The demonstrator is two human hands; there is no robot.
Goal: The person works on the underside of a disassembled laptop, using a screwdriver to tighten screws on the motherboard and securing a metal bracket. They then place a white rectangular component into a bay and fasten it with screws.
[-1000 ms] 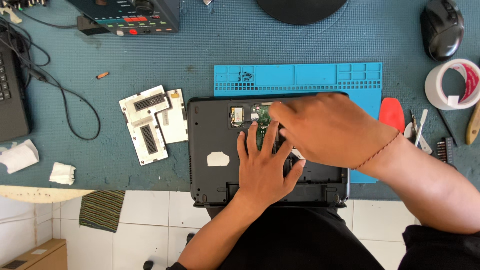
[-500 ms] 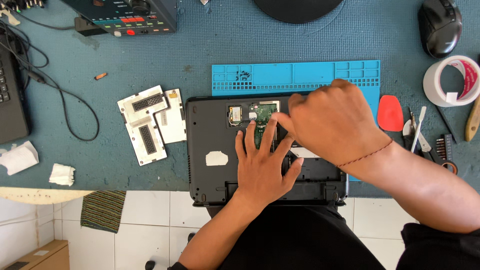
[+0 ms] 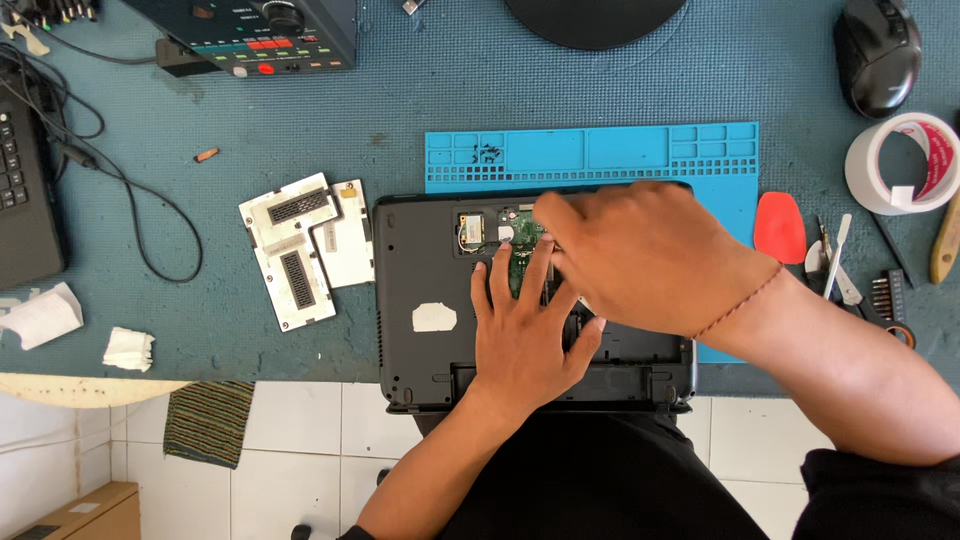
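Black plastic laptop (image 3: 430, 300), turned bottom-up, lies in front of you at the near edge of the blue-green desk (image 3: 300, 120), its front part hanging a little over the edge above the white floor tiles. Its far edge rests on the bright blue silicone work mat (image 3: 600, 150). The underside is matt dark grey-black, with a small pale sticker on the left half and an open service bay near the far edge. In that bay you can see a green circuit board (image 3: 520, 245) and, just left of it, a small card with a pale label (image 3: 472, 230).

Your left hand (image 3: 525, 335) lies flat on the case, fingers spread and stretched toward the bay, fingertips at the green board; its grip is open and holds nothing. Your right hand (image 3: 640, 255) curls over the right side of the bay with the knuckles up, a thin red cord around the wrist. Its fingertips are hidden beneath the hand, so you cannot tell whether that grip has hold of anything.

Two white plastic cover panels (image 3: 305, 245) with dark vent slots lie just left of the laptop on the desk. To the right, beside the mat, sit an orange-red plastic pry pick (image 3: 780, 228) and a roll of white tape (image 3: 900, 165).
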